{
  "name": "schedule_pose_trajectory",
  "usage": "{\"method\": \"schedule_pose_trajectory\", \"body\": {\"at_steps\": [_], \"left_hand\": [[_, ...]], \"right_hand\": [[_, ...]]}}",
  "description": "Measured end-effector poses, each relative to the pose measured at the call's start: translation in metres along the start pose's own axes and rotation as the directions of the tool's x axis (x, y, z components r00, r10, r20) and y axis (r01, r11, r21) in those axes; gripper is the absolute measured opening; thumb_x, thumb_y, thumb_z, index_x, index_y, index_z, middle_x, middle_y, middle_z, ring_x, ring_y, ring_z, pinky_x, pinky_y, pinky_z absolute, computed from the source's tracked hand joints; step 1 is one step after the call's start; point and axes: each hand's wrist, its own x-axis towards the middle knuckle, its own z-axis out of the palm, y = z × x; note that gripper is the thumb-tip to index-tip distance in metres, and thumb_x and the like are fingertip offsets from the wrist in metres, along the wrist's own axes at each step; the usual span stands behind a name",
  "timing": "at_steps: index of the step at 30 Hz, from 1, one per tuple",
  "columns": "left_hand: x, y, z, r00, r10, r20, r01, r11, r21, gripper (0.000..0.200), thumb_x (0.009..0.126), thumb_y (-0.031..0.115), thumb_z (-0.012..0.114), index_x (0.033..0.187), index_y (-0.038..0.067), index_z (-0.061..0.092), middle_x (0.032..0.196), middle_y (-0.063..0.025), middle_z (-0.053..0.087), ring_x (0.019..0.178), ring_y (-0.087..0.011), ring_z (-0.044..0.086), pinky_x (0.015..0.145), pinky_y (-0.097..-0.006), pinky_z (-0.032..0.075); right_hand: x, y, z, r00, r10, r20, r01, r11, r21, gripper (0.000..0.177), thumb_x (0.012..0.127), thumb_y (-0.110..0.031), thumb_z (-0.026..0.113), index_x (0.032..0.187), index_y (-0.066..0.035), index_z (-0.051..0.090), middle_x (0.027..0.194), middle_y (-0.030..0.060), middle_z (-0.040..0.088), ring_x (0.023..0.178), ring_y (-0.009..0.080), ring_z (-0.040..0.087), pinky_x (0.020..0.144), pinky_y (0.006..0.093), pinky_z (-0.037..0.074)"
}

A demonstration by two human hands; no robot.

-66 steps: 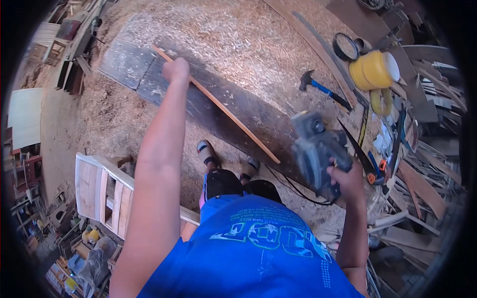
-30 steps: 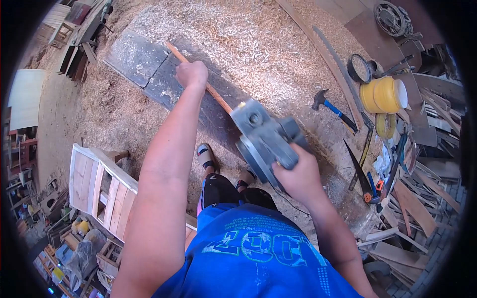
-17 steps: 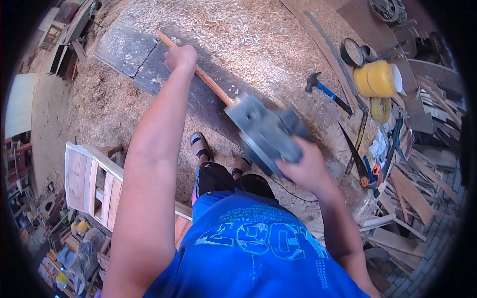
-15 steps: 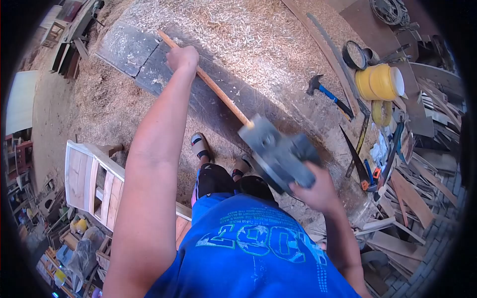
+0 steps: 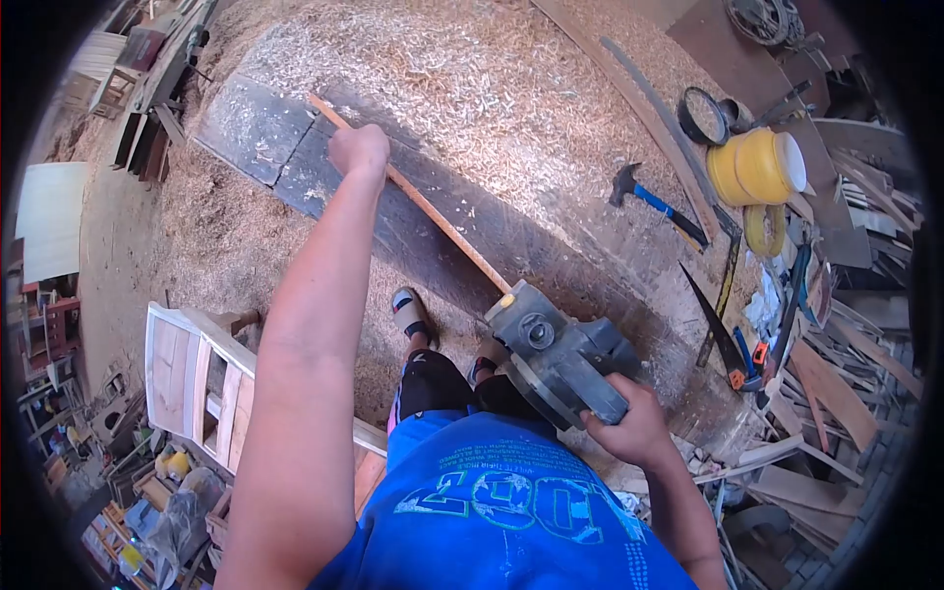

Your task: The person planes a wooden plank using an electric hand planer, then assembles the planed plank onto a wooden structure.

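Note:
My left hand [image 5: 358,151] is closed around a thin wooden strip [image 5: 442,224], near its far-left end. The strip lies slantwise along a dark, worn plank bench [image 5: 344,202]. In my right hand [image 5: 634,421] is the rear handle of a grey electric planer [image 5: 556,344]. The planer's front, with a yellow knob, sits over the strip's near end and hides it. Whether the planer's sole touches the strip cannot be seen.
Wood shavings [image 5: 472,88] heap behind the bench. To the right lie a blue-handled hammer [image 5: 659,206], a handsaw [image 5: 713,324], a yellow container [image 5: 755,169] and a bowl [image 5: 702,116]. Wood offcuts [image 5: 826,393] pile at far right; a slatted wooden piece [image 5: 197,379] stands at left.
The planer has shifted slightly down and right in view and now looks sharp instead of blurred. My left hand keeps its hold on the strip, a little lower in view.

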Motion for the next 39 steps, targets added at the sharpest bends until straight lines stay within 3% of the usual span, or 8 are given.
{"method": "schedule_pose_trajectory", "body": {"at_steps": [12, 15, 17, 20, 22, 24, 26, 39], "left_hand": [[0.003, -0.006, -0.004, 0.999, 0.03, -0.025, -0.027, 0.996, 0.088, 0.042, 0.09, 0.016, 0.056, 0.12, -0.013, 0.064, 0.134, -0.0261, 0.057, 0.122, -0.038, 0.059, 0.107, -0.0412, 0.045], [-0.007, 0.0, -0.051, 0.923, -0.014, 0.384, 0.133, 0.95, -0.284, 0.052, 0.09, 0.029, 0.071, 0.118, -0.014, 0.063, 0.131, -0.0284, 0.06, 0.114, -0.0298, 0.063, 0.096, -0.0399, 0.049], [-0.02, -0.018, -0.07, 0.976, 0.18, 0.126, -0.119, 0.916, -0.383, 0.045, 0.092, 0.029, 0.069, 0.112, -0.012, 0.065, 0.123, -0.0252, 0.063, 0.108, -0.0286, 0.064, 0.092, -0.0407, 0.05], [-0.086, -0.05, -0.117, 0.848, 0.52, -0.102, -0.518, 0.775, -0.362, 0.023, 0.096, 0.02, 0.066, 0.097, -0.003, 0.068, 0.097, -0.0142, 0.068, 0.087, -0.0275, 0.065, 0.08, -0.0423, 0.051], [-0.15, -0.072, -0.142, 0.315, 0.948, -0.055, -0.931, 0.297, -0.211, 0.009, 0.08, 0.003, 0.074, 0.086, 0.003, 0.067, 0.082, -0.0113, 0.064, 0.077, -0.0312, 0.062, 0.069, -0.0417, 0.049], [-0.202, -0.081, -0.148, 0.008, 0.874, 0.487, -0.821, 0.283, -0.496, 0.004, 0.078, 0.007, 0.069, 0.078, 0.005, 0.066, 0.08, -0.0089, 0.063, 0.076, -0.03, 0.063, 0.07, -0.0452, 0.05], [-0.243, -0.102, -0.103, -0.345, 0.861, 0.373, -0.871, -0.146, -0.469, 0.011, 0.077, 0.015, 0.067, 0.078, 0.004, 0.069, 0.099, -0.0129, 0.065, 0.1, -0.0292, 0.063, 0.093, -0.0411, 0.051], [-0.251, -0.138, 0.021, -0.42, 0.721, 0.551, -0.906, -0.367, -0.211, 0.016, 0.086, 0.025, 0.063, 0.082, 0.02, 0.078, 0.091, 0.0041, 0.068, 0.101, -0.018, 0.061, 0.088, -0.0351, 0.041]], "right_hand": [[0.102, -0.097, 0.033, 0.995, -0.068, -0.067, 0.074, 0.993, 0.09, 0.032, 0.078, -0.019, 0.074, 0.103, -0.001, 0.069, 0.085, 0.0246, 0.071, 0.088, 0.0425, 0.071, 0.077, 0.0452, 0.055], [0.126, -0.121, 0.04, 0.989, -0.112, -0.094, 0.119, 0.99, 0.075, 0.033, 0.078, -0.02, 0.071, 0.106, -0.001, 0.07, 0.087, 0.0249, 0.072, 0.089, 0.0428, 0.071, 0.079, 0.0455, 0.055], [0.142, -0.135, 0.045, 0.985, -0.127, -0.117, 0.135, 0.989, 0.06, 0.033, 0.079, -0.02, 0.068, 0.106, -0.001, 0.07, 0.089, 0.0247, 0.072, 0.091, 0.0425, 0.07, 0.08, 0.0465, 0.055], [0.167, -0.156, 0.049, 0.985, -0.144, -0.092, 0.151, 0.986, 0.065, 0.033, 0.079, -0.022, 0.067, 0.105, -0.001, 0.07, 0.09, 0.0248, 0.072, 0.092, 0.0427, 0.07, 0.081, 0.0472, 0.055], [0.184, -0.168, 0.051, 0.977, -0.182, -0.11, 0.187, 0.982, 0.035, 0.034, 0.078, -0.021, 0.066, 0.104, 0.0, 0.07, 0.09, 0.0254, 0.072, 0.09, 0.0427, 0.07, 0.081, 0.0458, 0.054], [0.201, -0.181, 0.053, 0.975, -0.211, -0.071, 0.216, 0.973, 0.085, 0.034, 0.077, -0.02, 0.065, 0.102, 0.002, 0.07, 0.09, 0.0258, 0.072, 0.088, 0.042, 0.07, 0.08, 0.0444, 0.054], [0.224, -0.196, 0.059, 0.967, -0.246, -0.069, 0.251, 0.966, 0.069, 0.033, 0.076, -0.019, 0.064, 0.1, 0.003, 0.07, 0.089, 0.0258, 0.072, 0.087, 0.0406, 0.07, 0.079, 0.0437, 0.054], [0.34, -0.296, 0.088, 0.925, -0.376, -0.062, 0.381, 0.908, 0.174, 0.015, 0.077, -0.007, 0.067, 0.068, 0.002, 0.059, 0.06, 0.0061, 0.055, 0.047, 0.0155, 0.051, 0.045, 0.0343, 0.04]]}}
